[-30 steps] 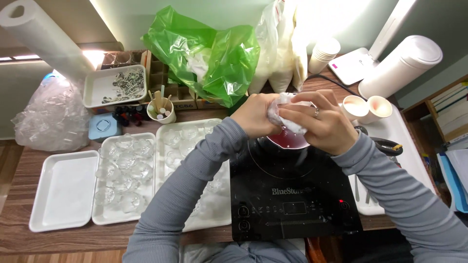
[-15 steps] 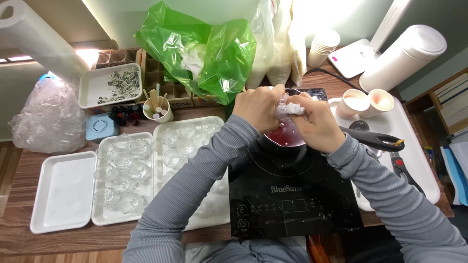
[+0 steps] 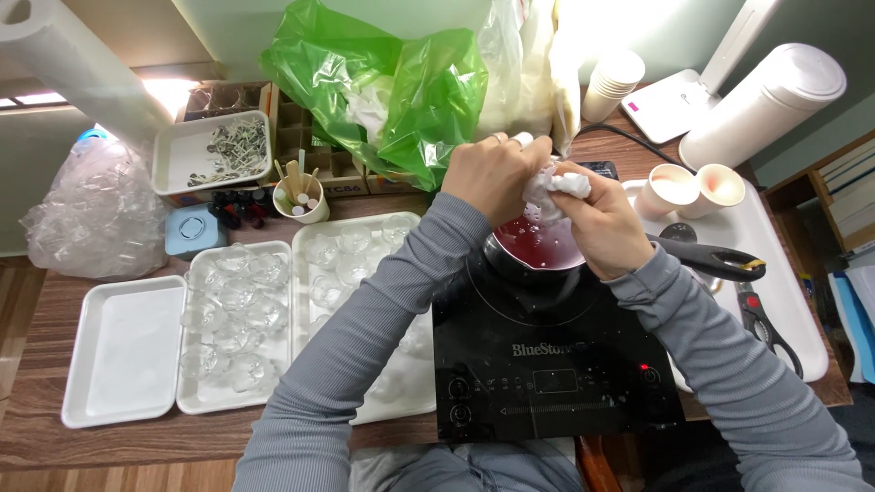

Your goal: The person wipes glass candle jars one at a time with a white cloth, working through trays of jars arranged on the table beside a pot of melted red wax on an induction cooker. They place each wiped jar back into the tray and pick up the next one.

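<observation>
At the far left of the wooden surface (image 3: 36, 428) lies an empty white foam tray (image 3: 123, 351). Just beside it, two more trays (image 3: 239, 328) hold small clear moulded cups. Behind them stand a paper cup of sticks (image 3: 299, 196) and a green plastic bag (image 3: 383, 87).

At the middle, the left hand (image 3: 492, 173) and the right hand (image 3: 597, 223) meet above a small dark pan (image 3: 538, 251) holding red liquid, which sits on a black induction cooker (image 3: 547, 355). Both hands are curled and pressed together around a crumpled white wad (image 3: 556, 187), perhaps tissue or cloth; the view is too small to tell which. The wad sits between the fingertips, right over the pan's far rim.

It looks soft and very light and would crush under any grip, so pinching it by the bunched bulk seems safer than by a loose corner, which could tear if damp.

To the right, the pan's black handle (image 3: 715, 260) reaches toward two paper cups (image 3: 693, 187) on a white tray (image 3: 802, 337), with scissors (image 3: 766, 319) near its edge.
</observation>
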